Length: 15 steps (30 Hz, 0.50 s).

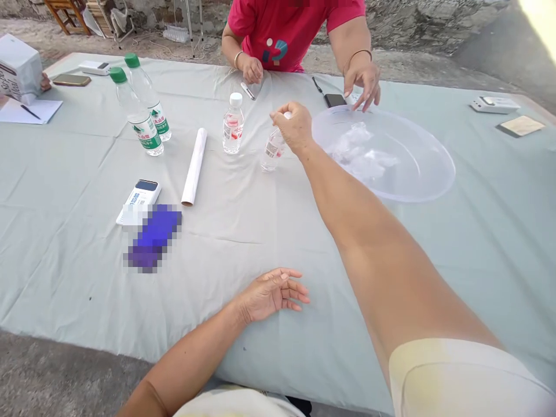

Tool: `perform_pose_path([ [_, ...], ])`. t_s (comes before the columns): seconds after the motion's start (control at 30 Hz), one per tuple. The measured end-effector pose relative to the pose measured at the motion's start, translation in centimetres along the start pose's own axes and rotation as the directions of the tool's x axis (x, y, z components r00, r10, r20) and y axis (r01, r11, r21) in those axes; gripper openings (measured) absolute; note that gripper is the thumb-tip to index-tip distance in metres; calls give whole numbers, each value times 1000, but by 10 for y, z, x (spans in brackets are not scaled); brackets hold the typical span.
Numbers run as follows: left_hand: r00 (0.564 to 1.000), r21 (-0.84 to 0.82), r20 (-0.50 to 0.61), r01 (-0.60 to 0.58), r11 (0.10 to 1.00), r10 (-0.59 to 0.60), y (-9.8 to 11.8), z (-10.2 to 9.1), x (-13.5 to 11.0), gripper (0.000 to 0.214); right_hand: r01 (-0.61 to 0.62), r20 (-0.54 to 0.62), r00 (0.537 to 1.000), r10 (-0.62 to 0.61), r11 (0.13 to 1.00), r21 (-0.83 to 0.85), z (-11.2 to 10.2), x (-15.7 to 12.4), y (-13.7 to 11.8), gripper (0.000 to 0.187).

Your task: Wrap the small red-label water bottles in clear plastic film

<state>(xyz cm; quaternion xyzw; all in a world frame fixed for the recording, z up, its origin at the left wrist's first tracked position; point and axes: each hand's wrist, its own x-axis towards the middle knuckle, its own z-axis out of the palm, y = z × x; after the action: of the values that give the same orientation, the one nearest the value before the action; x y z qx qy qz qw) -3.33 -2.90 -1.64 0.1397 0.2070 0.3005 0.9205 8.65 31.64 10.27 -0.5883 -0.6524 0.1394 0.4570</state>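
My right hand (296, 126) reaches across the table with its fingers closed round the cap end of a small clear water bottle (273, 152). That bottle has a red and white label and tilts slightly, its base at or just above the cloth. To its left a similar small bottle (233, 128) with a white cap stands upright. My left hand (274, 294) rests near the table's front edge, palm turned sideways, fingers apart and nothing in them. Right of the held bottle lies a translucent round plastic lid or tray (428, 174) with crumpled clear plastic (365, 153) on it.
A white roll (194, 168), two green-capped bottles (141, 124), a white power bank (141, 197) and a blurred purple item (156, 234) lie or stand leftward. Across the table, a person in a red shirt (286, 35) has one hand (364, 84) at the tray's far rim.
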Motion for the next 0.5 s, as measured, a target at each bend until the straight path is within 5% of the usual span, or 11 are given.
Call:
perform_pose_path([
  [0.13,1000,-14,13,-1,1000,1,-1,0,2,42,4,145,989,2,999,-42,-3,20,1,33],
  [0.3,1000,-17,24,-5,1000,5,-3,0,6,40,228,120,969,-217,970,-86,-3,37,-36,21],
  [0.4,1000,-18,23,-11,1000,12,-3,-1,6,42,329,194,937,-292,922,-202,23,38,-65,37],
  [0.5,1000,-11,20,-12,1000,13,-2,-3,4,43,305,335,919,-209,914,-268,59,34,-78,55],
])
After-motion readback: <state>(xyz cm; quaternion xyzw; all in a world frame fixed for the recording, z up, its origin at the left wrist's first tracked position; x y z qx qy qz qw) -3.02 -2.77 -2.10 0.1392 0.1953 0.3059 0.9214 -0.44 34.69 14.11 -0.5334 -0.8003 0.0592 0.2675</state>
